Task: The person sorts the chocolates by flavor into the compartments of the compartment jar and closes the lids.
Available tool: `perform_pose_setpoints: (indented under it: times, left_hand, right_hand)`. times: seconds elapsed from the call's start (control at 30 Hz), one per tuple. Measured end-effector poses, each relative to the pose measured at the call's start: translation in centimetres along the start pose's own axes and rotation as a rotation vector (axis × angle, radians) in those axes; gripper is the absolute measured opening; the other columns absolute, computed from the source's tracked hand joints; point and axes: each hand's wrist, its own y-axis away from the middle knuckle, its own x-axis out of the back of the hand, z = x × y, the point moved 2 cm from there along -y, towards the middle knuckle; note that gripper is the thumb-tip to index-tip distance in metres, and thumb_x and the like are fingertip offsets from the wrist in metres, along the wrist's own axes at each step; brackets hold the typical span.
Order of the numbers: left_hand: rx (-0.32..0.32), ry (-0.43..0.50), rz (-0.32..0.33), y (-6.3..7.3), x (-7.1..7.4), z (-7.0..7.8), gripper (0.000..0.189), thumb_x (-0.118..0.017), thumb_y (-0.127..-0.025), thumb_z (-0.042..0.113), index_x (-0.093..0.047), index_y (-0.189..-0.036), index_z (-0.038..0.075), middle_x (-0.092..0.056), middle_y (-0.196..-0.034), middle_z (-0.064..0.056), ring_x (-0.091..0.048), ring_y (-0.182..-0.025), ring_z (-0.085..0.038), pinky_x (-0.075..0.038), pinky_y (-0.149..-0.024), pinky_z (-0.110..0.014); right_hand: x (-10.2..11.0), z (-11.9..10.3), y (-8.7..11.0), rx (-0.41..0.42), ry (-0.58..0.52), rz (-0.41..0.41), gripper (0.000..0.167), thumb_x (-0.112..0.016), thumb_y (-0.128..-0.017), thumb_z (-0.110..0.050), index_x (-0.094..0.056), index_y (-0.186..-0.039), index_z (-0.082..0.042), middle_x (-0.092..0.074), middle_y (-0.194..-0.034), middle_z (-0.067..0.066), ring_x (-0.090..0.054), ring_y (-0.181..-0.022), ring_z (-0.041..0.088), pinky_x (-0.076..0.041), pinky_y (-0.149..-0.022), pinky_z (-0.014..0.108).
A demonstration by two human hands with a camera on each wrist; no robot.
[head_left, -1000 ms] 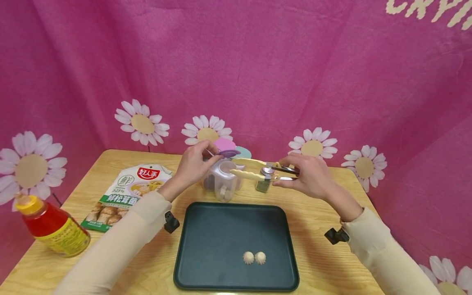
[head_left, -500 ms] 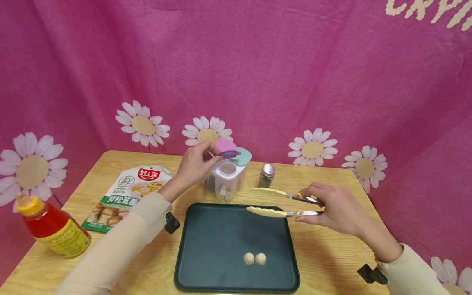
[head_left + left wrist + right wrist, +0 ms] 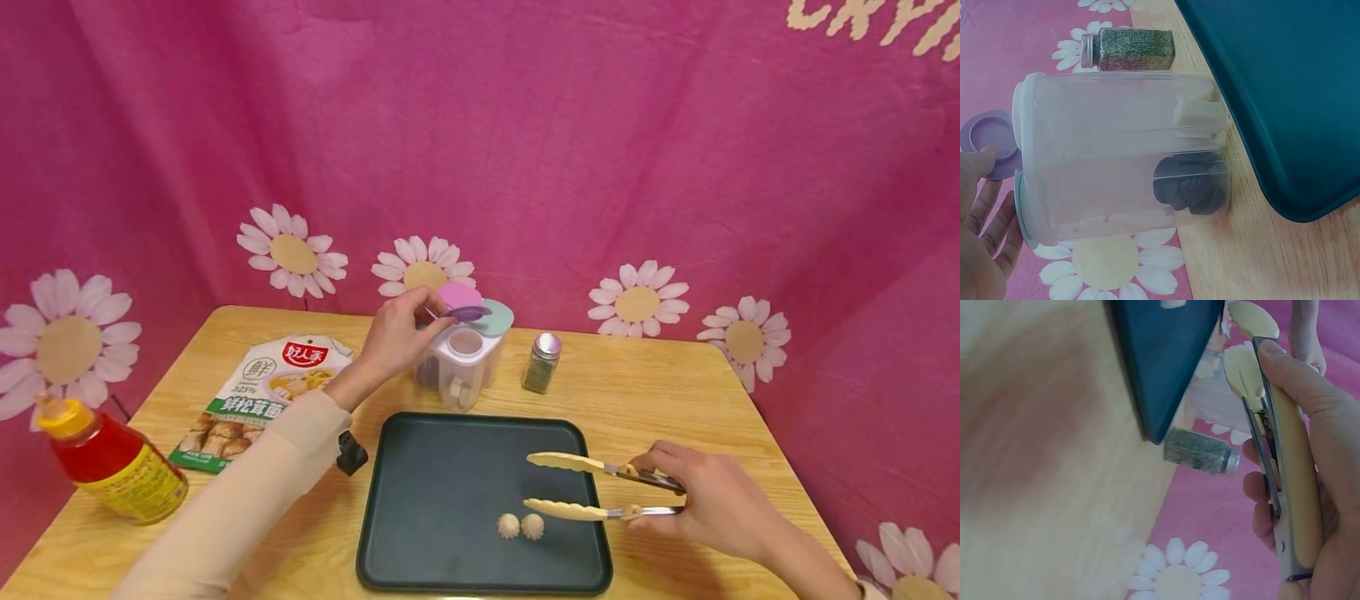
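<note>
My left hand [image 3: 401, 329] pinches the raised purple lid [image 3: 471, 314] of a clear multi-compartment container [image 3: 455, 379], whose front opening is uncovered. Pale pieces lie low in that front compartment, and dark pieces [image 3: 1190, 182] show in another. With my right hand [image 3: 712, 500] I grip a pair of tongs [image 3: 573, 510] with cream scalloped tips. Their tips stand apart above the right part of a dark tray [image 3: 435, 483], with nothing between them. On the tray, just below the tips, two small cream swirl-topped buns [image 3: 508, 526] sit side by side.
A spice jar [image 3: 542, 363] with green flakes stands right of the container, behind the tray. To the left lie a white and green food packet [image 3: 300, 371] and a red sauce bottle [image 3: 120, 467] with a yellow cap. A pink curtain [image 3: 525, 150] hangs behind the table.
My right hand has brought the tongs from beside the container's opening down toward me, over the tray. The left hand stays at the purple lid.
</note>
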Motion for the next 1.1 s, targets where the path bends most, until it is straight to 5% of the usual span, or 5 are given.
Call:
perform_pose_setpoints:
  times: [0.37,0.7,0.97,1.1]
  left_hand:
    - [-0.002,0.009,-0.006,-0.1,-0.1,-0.1,0.02,-0.08,-0.095,0.016,-0.068,-0.108,0.008,-0.076,-0.106,-0.013,-0.073,-0.095,-0.029,-0.063,-0.091,-0.049]
    - [-0.011,0.005,0.01,-0.1,-0.2,-0.1,0.019,-0.08,-0.094,0.015,-0.068,-0.107,0.007,-0.076,-0.104,-0.013,-0.072,-0.093,-0.029,-0.062,-0.089,-0.049]
    - [-0.014,-0.008,0.015,-0.1,-0.2,0.1,0.019,-0.081,-0.094,0.015,-0.068,-0.106,0.008,-0.077,-0.104,-0.012,-0.072,-0.092,-0.027,-0.062,-0.087,-0.044]
    - [-0.007,-0.008,0.012,-0.1,-0.2,0.0,0.019,-0.081,-0.094,0.017,-0.068,-0.106,0.009,-0.076,-0.104,-0.011,-0.072,-0.092,-0.026,-0.062,-0.087,-0.043]
  right_hand:
    - [-2.7,0.0,2.4,-0.053,-0.067,-0.105,0.049,-0.082,-0.076,-0.072,-0.069,-0.106,-0.035,-0.066,-0.091,-0.021,-0.048,-0.07,-0.007,-0.04,-0.059,0.017]
    - [-3.6,0.1,2.6,-0.131,-0.098,-0.219,0.049,-0.08,-0.078,-0.072,-0.068,-0.11,-0.037,-0.07,-0.099,-0.02,-0.053,-0.077,-0.007,-0.048,-0.064,0.02]
    - [-4.0,0.1,2.4,-0.124,-0.116,-0.246,0.045,-0.079,-0.08,-0.071,-0.068,-0.108,-0.037,-0.071,-0.099,-0.02,-0.053,-0.074,-0.007,-0.046,-0.063,0.019]
    - [-3.9,0.1,2.1,-0.066,-0.102,-0.191,0.041,-0.082,-0.081,-0.066,-0.068,-0.106,-0.036,-0.071,-0.096,-0.02,-0.052,-0.072,-0.009,-0.046,-0.061,0.018]
